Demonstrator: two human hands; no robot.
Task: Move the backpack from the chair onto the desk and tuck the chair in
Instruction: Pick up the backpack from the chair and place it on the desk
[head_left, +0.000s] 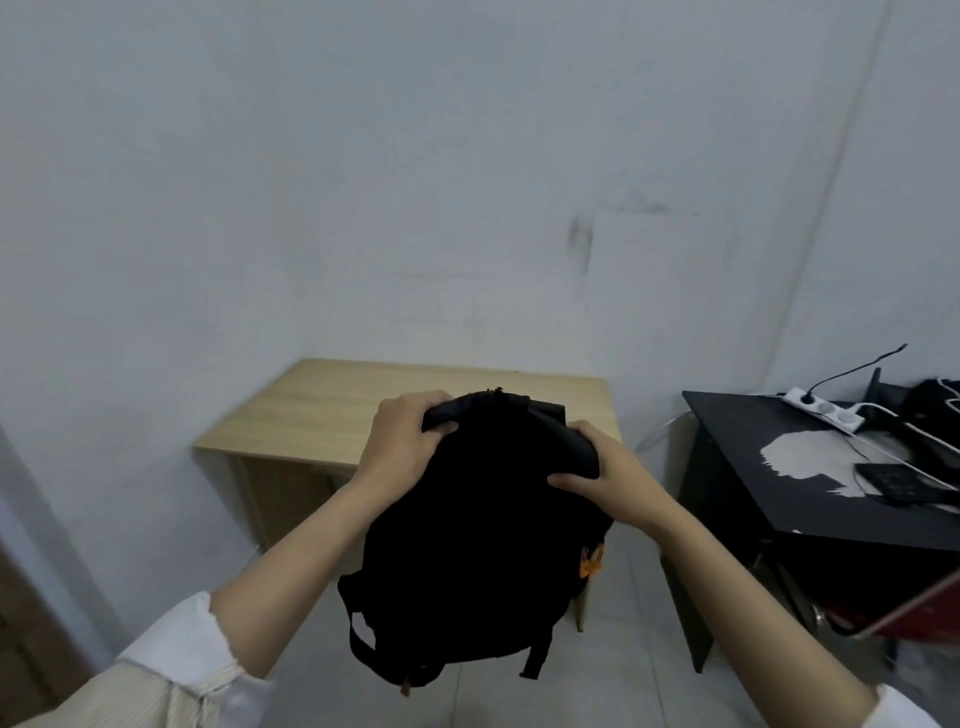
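A black table (810, 499) fills the right of the frame, well apart from the desk (332, 410) at centre, with a strip of floor between them. On the black table lie one white power strip (826, 410) with a dark plug in it, several white cables (930, 447) trailing toward the right edge, and one dark flat device (893, 480) beside a patch where the black finish has worn away to grey. A red-framed object shows at the lower right, too cut off to identify.

One backpack (478, 545), black with small orange tabs, hangs in the air at centre frame, in front of the desk's near right part and hiding it. Its straps dangle below, clear of the floor. The left hand (402, 447) is closed over the bag's top left, fingers curled round a padded edge. The right hand (597, 467) is closed over the top right, thumb pressed on the fabric. Both forearms are bare, with pale sleeves (176, 654) pushed up at the bottom corners.

One desk, light wood, stands against the wall; the visible part of its top is bare. No chair can be made out; the bag covers that area.

The walls (363, 182) are plain pale grey with dark scuffs right of centre, meeting in a corner at upper right. The floor (618, 623) is pale tile. A brown door edge shows at lower left.
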